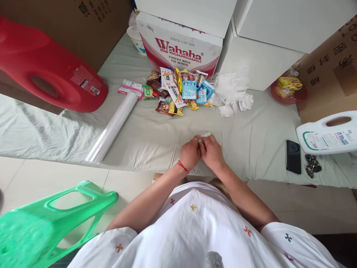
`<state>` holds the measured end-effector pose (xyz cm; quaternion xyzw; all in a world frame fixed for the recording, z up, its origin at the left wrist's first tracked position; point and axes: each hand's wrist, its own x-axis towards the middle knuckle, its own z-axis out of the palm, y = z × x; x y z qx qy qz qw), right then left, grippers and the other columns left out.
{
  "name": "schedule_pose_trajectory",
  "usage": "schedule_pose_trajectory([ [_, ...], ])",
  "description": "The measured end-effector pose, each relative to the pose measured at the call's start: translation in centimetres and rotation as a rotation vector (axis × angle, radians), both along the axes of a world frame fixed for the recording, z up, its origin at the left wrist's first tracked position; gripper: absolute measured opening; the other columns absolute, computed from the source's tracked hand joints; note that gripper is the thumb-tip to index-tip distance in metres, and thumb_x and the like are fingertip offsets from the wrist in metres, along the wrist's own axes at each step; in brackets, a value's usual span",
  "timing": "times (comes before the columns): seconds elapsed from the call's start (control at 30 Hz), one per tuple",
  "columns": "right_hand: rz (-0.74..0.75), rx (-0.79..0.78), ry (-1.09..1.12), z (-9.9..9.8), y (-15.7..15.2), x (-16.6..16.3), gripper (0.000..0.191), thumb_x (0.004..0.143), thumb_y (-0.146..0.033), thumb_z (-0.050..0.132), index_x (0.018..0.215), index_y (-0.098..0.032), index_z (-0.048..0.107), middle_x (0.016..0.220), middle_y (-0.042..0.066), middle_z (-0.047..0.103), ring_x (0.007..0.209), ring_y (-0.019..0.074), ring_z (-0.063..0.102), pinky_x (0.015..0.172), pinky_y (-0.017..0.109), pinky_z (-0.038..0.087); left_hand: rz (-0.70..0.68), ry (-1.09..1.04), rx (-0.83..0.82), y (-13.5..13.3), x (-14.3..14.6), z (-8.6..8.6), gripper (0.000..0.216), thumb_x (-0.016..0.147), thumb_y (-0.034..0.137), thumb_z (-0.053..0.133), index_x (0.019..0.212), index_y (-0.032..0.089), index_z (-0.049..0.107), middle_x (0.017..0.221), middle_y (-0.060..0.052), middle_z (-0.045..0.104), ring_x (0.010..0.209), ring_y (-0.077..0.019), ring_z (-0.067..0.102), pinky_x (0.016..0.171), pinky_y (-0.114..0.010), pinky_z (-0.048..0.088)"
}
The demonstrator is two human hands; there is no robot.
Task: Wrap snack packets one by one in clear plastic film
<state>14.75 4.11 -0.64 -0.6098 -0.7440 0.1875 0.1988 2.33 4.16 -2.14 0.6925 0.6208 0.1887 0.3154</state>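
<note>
My left hand [190, 153] and my right hand [212, 152] meet over the near edge of a cloth-covered surface [156, 134]. Both are closed, fingertips pinched together on a small pale-green packet [206, 134] that pokes out above them. A red cord circles my left wrist. Farther back lies a pile of snack packets [178, 91], and beside it a heap of small clear plastic bags [231, 95]. A roll of clear film [113, 126] lies to the left.
A Wahaha water carton [178, 44] and white boxes [259, 56] stand behind. A red jug [44, 70] is at left, a white detergent bottle [329, 134], black phone [293, 156] and keys [312, 165] at right. A green plastic stool [50, 219] stands on the floor.
</note>
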Motion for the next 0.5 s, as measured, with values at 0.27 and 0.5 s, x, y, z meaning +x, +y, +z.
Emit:
schedule_pose_trajectory([
  [0.27,0.189,0.075,-0.012,-1.8,-2.6,1.2,0.046,0.106,-0.031,0.043,0.148,-0.019,0.055,0.133,0.016,0.058,0.122,0.0284,0.055,0.103,0.044,0.052,-0.085,-0.767,-0.098,0.4,-3.8,-1.7,0.072,0.078,0.020,0.066,0.147,0.018,0.045,0.084,0.001,0.064,0.063,-0.0114,0.057,0.063,-0.024,0.046],
  [0.5,0.097,0.070,-0.327,-3.0,-4.8,-0.2,0.046,0.106,-0.033,0.045,0.148,-0.017,0.056,0.151,0.019,0.052,0.116,0.0350,0.056,0.096,0.053,0.048,-0.269,-0.348,0.342,0.3,-4.1,-1.0,0.040,0.104,0.035,0.042,0.134,0.024,0.067,0.140,-0.009,0.067,0.137,-0.0246,0.055,0.119,-0.047,0.036],
])
